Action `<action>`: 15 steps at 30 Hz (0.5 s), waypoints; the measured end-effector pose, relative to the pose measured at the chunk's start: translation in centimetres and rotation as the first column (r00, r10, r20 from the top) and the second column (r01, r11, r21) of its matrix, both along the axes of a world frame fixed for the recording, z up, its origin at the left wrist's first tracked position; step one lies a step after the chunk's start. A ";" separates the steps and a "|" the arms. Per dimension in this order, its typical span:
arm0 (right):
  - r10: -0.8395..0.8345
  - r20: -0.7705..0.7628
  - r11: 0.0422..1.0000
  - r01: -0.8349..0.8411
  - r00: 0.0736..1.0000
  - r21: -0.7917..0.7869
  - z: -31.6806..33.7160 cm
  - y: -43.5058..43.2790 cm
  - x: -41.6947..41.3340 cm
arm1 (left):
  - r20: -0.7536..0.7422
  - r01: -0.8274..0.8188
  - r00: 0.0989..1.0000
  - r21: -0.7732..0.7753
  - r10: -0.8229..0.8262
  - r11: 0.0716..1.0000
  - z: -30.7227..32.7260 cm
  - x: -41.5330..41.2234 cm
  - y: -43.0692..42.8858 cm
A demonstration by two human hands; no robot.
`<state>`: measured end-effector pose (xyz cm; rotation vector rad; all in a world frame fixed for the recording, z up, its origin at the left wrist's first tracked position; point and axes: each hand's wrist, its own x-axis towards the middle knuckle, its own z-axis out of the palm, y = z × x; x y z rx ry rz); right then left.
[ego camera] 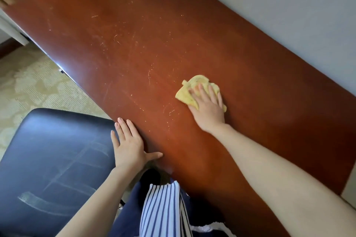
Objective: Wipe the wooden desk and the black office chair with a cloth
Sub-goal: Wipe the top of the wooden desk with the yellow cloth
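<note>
Yellow cloth [194, 90] under your flat, spread right hand [207, 108] mid-counter [119, 40]; left hand [130, 145] open, braced near the chair [52, 159]. Sweep toward the chair next, probably.

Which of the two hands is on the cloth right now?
The right hand, fingers flat, pressing the yellow cloth onto the wooden desk. The left hand holds nothing and rests on the desk's near edge by the black chair.

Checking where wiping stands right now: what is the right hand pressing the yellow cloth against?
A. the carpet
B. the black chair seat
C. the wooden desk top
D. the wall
C: the right hand lies flat on the yellow cloth, on the wooden desk.
</note>
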<state>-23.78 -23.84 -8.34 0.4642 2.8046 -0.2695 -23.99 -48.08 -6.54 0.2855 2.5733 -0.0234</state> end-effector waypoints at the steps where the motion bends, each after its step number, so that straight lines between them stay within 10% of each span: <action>1: 0.055 -0.011 0.998 -0.055 0.998 0.014 -0.1 -1.2 1.1 | 0.005 0.000 1.000 -0.004 0.000 1.000 -0.1 0.0 0.0; 15: 0.090 -0.269 0.985 -0.126 0.959 -0.119 0.1 -3.1 16.1 | -0.038 0.030 0.999 -0.028 -0.031 0.999 -0.2 0.2 -0.2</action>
